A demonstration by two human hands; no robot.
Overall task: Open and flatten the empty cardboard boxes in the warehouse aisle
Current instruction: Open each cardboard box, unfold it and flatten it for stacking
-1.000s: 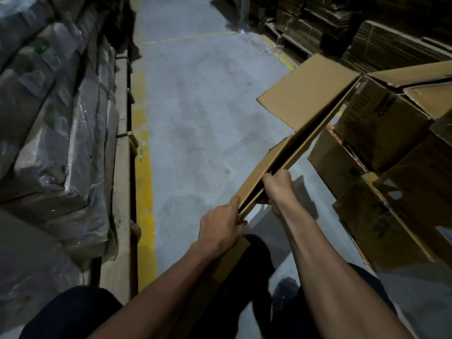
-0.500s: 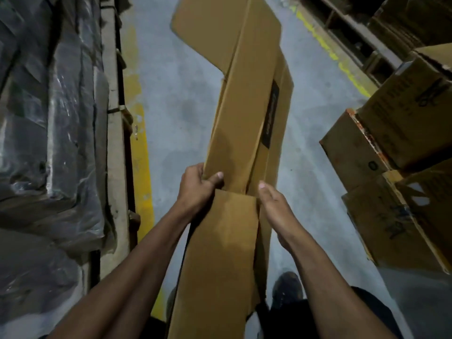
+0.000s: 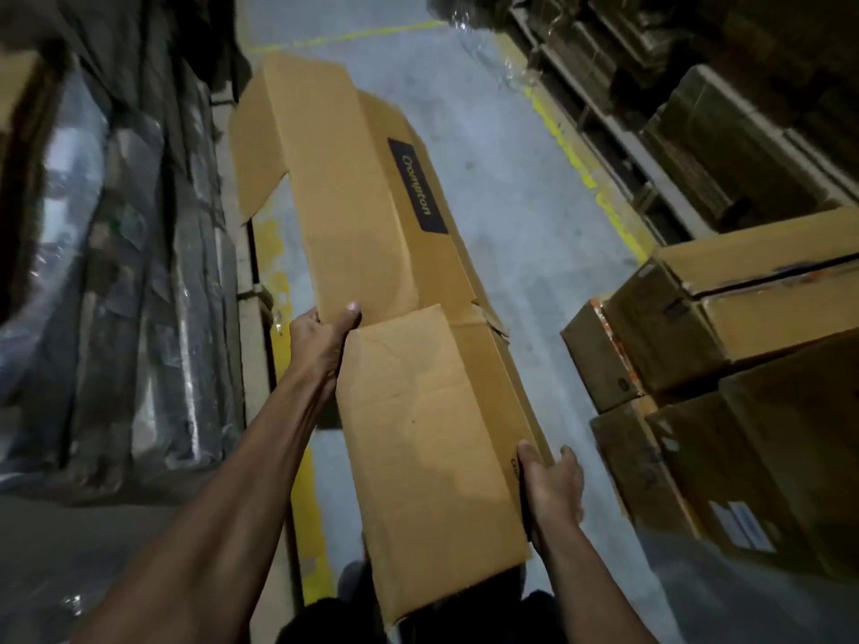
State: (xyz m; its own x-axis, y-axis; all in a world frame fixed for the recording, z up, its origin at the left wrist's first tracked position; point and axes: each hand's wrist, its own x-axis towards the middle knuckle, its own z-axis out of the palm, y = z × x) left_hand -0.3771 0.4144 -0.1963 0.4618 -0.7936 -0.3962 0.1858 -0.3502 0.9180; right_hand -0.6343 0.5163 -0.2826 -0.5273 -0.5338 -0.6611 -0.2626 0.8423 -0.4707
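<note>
A long brown cardboard box [image 3: 372,253], collapsed nearly flat with its end flaps open, stretches away from me over the aisle floor. A dark label with lettering runs along its upper right panel. My left hand [image 3: 323,339] grips its left edge at the seam between the body and the near flap, thumb on top. My right hand [image 3: 551,488] holds the right edge of the near flap, thumb on top and fingers curled round the edge.
Stacked cardboard boxes [image 3: 725,346] stand close on the right. Plastic-wrapped pallet loads [image 3: 116,295] line the left, behind a yellow floor line [image 3: 279,290]. Shelving with flattened cardboard [image 3: 697,109] fills the back right. Grey concrete floor [image 3: 525,216] runs ahead between them.
The box has swung from the right to lie lengthwise in front of me and has opened out flatter. My right hand has slid down to the near flap's right edge.
</note>
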